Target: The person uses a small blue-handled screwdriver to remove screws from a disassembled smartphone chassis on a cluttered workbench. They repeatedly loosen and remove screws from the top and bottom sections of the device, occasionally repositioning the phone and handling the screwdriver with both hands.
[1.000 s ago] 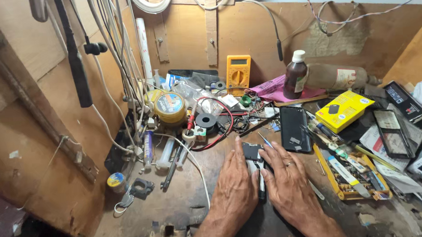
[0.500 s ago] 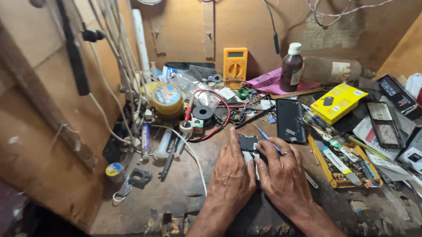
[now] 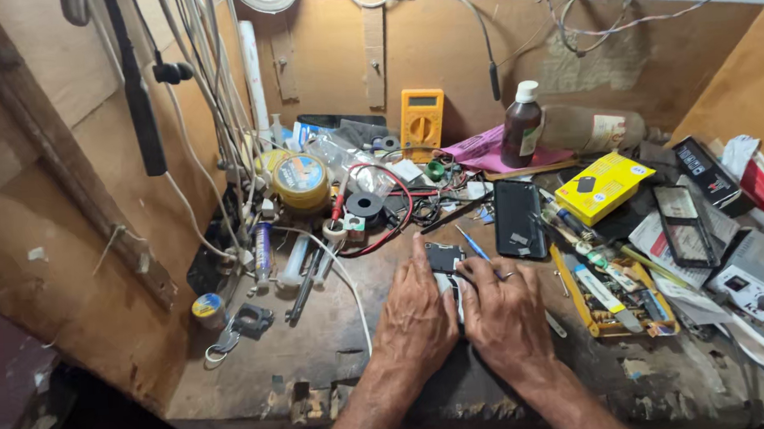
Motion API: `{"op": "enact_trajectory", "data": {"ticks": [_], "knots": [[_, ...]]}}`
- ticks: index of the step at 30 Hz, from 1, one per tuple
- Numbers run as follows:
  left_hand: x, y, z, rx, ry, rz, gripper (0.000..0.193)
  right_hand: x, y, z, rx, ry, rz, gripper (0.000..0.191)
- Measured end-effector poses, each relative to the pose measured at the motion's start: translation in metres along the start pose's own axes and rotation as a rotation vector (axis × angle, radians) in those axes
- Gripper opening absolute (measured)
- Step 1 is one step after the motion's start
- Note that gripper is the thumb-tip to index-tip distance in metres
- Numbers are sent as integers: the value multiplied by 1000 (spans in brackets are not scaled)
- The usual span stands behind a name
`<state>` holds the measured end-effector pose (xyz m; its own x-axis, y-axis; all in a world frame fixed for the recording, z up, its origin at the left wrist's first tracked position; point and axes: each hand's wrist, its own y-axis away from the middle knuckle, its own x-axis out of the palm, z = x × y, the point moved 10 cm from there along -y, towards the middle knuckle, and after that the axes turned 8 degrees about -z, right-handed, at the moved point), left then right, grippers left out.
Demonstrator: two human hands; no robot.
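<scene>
Both my hands rest side by side on a small opened phone [image 3: 444, 258] lying flat on the wooden workbench [image 3: 320, 353]. My left hand [image 3: 416, 315] covers its left side, fingers pressed on it. My right hand [image 3: 504, 315] presses the right side and holds a thin blue-handled tool [image 3: 472, 243] whose tip points up and away from me. Most of the phone's body is hidden under my hands; only its dark upper end shows.
A black phone panel [image 3: 518, 218] lies just beyond my right hand. Further back stand a yellow multimeter [image 3: 421, 124], a brown bottle [image 3: 521, 127], a yellow box [image 3: 605, 186] and a solder tin [image 3: 301, 182]. Tools fill a tray [image 3: 616, 292] at right. Cables hang at left.
The view has shifted a little; my hands stay on the phone, with small movements of the fingers and the thin tool.
</scene>
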<state>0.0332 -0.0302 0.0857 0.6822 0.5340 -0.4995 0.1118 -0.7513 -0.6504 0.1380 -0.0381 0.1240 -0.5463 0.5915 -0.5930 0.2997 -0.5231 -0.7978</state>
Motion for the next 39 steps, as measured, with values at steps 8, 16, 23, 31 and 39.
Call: {"op": "enact_trajectory", "data": {"ticks": [8, 16, 23, 31, 39], "knots": [[7, 2, 7, -99, -30, 79, 87, 0, 1, -4, 42, -28, 19, 15], [-2, 1, -1, -10, -41, -4, 81, 0, 3, -7, 68, -93, 11, 13], [-2, 1, -3, 11, -50, 12, 76, -2, 4, -30, 268, -135, -23, 24], [-6, 1, -9, 45, -8, -2, 70, 12, 5, -26, 191, -117, 74, 34], [-5, 3, -12, 114, -110, -20, 54, 11, 2, -23, 169, -136, 76, 36]]}}
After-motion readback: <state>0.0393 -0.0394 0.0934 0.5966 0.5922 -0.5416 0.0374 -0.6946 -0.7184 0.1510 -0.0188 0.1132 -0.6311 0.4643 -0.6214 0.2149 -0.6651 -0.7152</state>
